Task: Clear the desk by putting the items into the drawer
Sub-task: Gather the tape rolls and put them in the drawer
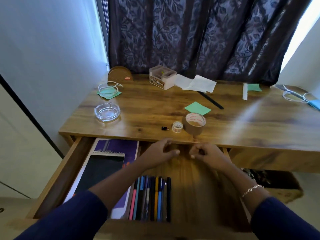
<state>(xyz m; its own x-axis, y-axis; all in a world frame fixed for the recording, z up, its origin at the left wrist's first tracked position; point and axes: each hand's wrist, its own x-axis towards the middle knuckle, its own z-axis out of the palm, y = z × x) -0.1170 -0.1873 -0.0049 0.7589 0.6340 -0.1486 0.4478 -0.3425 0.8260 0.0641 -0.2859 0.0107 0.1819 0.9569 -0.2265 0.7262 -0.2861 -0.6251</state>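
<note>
The wooden drawer (57, 177) stands pulled out under the desk (155, 104). Inside lie notebooks (110, 153) on the left and a row of several pens (152, 198) in the middle. My left hand (159, 152) and my right hand (206, 154) hover over the drawer just below the desk's front edge, fingers loosely curled, holding nothing. On the desk near the edge sit a brown tape roll (194, 123), a small clear tape roll (177, 126) and a tiny black plug (164, 128). A green sticky note (197, 108) lies behind them.
Further back are a glass ashtray (107, 111), a green face mask (108, 91), a brown holder (119, 74), a clear organiser box (162, 77), white papers (195, 83), a black ruler (211, 100), a white ruler (245, 91) and a blue mask (311, 103).
</note>
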